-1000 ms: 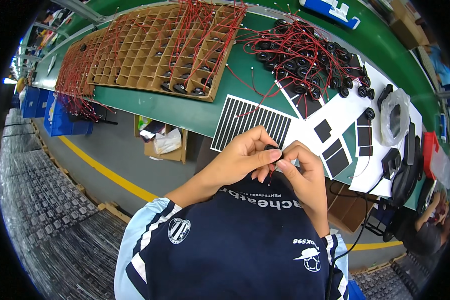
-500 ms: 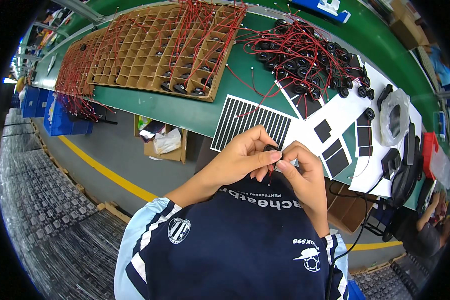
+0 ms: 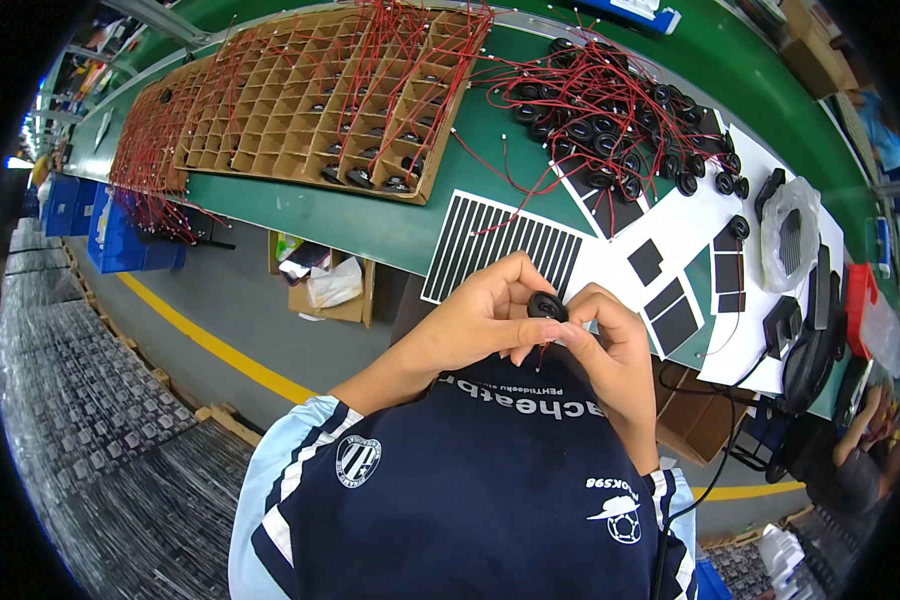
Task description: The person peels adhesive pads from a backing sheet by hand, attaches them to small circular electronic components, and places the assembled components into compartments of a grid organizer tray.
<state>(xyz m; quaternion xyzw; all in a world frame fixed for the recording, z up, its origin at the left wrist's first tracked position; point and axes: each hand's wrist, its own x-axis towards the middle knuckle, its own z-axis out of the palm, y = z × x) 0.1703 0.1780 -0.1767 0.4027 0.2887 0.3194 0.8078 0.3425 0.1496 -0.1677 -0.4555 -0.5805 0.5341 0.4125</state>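
In front of my chest, a small round black speaker (image 3: 545, 305) with a thin red wire hangs between my two hands. My left hand (image 3: 482, 318) is closed on it, fingers behind and thumb along its lower edge. My right hand (image 3: 612, 345) pinches at its lower right edge, the fingertips meeting my left thumb. What exactly lies between those fingertips is hidden. Just beyond my hands, a white sheet with black strips (image 3: 505, 245) lies on the green table (image 3: 310, 215).
A tangled pile of black speakers with red wires (image 3: 610, 130) lies at the back. Left of it stands a divided cardboard tray (image 3: 280, 110) holding more. On the right are black pads (image 3: 673, 318), a clear plastic bag (image 3: 790, 240), a red bin (image 3: 860, 300) and a black cable (image 3: 732, 420).
The speaker has tilted in my fingers, so more of its round face shows. My left thumb has slid lower, against my right fingertips. A pale object has appeared at the lower right.
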